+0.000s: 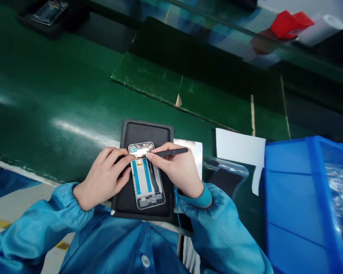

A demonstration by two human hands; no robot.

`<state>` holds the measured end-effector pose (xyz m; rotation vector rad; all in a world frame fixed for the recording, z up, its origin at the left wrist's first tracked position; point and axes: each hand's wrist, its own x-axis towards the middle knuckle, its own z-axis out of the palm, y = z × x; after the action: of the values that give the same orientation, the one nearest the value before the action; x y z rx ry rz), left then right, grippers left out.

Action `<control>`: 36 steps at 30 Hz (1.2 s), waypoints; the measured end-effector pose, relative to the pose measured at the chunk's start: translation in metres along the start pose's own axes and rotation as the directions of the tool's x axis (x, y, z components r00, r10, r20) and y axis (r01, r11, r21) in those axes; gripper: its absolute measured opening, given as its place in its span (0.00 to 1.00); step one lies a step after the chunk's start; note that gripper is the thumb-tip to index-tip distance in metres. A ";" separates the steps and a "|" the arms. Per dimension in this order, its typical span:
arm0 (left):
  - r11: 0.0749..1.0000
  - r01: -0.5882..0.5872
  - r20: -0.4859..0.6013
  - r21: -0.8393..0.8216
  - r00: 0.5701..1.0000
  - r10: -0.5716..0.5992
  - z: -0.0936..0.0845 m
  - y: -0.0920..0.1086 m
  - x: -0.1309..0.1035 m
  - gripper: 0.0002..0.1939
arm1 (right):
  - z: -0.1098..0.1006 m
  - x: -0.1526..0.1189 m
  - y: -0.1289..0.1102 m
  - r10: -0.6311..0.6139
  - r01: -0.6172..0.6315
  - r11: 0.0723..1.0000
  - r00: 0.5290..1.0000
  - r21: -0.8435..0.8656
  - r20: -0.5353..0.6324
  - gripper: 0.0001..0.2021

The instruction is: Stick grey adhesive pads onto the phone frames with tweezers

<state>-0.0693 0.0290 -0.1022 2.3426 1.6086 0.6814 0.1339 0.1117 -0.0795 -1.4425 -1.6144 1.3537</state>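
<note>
An opened smartphone (156, 171) lies face down and slightly turned in a black tray (148, 129), its back cover off. Its circuit board shows at the top, and two blue strips run along the silver middle. My left hand (104, 175) is at the phone's upper left, the index fingertip touching it near the board and the thumb close to the side edge. Its fingers are bent but apart. My right hand (178, 167) pinches black tweezers (174, 151) over the phone's upper right. Fingers hide the tweezers' tips, which point toward the board.
White paper (240, 148) and a clear plastic piece (228, 167) lie right of the tray. A blue bin (294, 205) holding clear plastic stands farther right. A raised green board (200, 91) crosses behind. Another dark tray (51, 28) with a device sits far left.
</note>
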 end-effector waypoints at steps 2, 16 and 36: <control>1.000 0.002 0.005 0.001 1.000 -0.002 0.000 0.000 0.000 0.16 | 0.000 0.000 0.000 -0.006 0.006 1.000 1.000 -0.005 0.002 0.08; 1.000 0.000 0.004 0.002 1.000 0.000 0.000 0.000 0.000 0.16 | 0.000 -0.001 -0.001 -0.008 0.008 1.000 1.000 -0.008 0.014 0.07; 0.990 -0.041 0.087 0.133 0.996 0.030 -0.002 0.000 -0.001 0.20 | 0.001 -0.001 0.001 -0.023 0.024 0.999 0.999 -0.036 0.023 0.08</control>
<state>-0.0703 0.0281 -0.1006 2.4644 1.6269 0.4873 0.1337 0.1101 -0.0803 -1.4301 -1.6735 1.3384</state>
